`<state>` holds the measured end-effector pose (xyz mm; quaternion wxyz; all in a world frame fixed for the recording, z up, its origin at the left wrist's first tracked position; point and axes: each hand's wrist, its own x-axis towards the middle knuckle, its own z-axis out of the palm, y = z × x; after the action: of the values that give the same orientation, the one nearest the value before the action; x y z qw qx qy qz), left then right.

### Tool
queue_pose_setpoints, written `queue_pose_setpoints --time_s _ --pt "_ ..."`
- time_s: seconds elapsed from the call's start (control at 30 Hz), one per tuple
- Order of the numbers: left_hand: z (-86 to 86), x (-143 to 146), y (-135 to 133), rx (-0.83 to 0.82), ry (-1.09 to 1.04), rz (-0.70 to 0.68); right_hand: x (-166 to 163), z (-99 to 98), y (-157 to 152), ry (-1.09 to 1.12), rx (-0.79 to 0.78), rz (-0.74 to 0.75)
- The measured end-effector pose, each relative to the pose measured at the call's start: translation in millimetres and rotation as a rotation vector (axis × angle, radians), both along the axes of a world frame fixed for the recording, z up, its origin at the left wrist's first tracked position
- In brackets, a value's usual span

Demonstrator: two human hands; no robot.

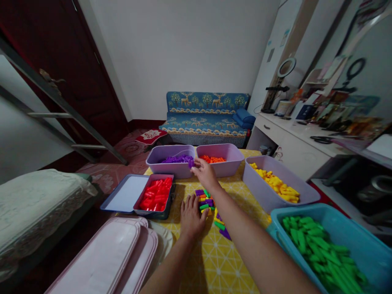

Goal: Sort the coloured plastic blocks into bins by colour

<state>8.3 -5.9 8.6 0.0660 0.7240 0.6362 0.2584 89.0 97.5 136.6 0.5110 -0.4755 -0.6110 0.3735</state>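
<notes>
place: home, lived-in room | signs: deer-patterned sofa [203,116]; cluttered white dressing table [294,153]; mirror [375,75]; dark door [67,49]

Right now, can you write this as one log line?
right hand: holds purple piece(s) | nearby: purple-filled lavender bin | left hand: at multicoloured pieces

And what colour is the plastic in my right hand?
Purple; the head view shows the plastic at the fingertips of your right hand.

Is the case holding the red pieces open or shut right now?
Open: the case has its lid laid back on the left, and the red pieces inside are exposed.
</notes>
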Motion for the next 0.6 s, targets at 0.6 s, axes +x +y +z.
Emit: queue_pose_setpoints --time_s 0.6 --pt "-5.4 -1.9 1.0 0.007 0.006 -0.008 137.3 -128.7 -117.9 -0.491 0.024 -0.593"
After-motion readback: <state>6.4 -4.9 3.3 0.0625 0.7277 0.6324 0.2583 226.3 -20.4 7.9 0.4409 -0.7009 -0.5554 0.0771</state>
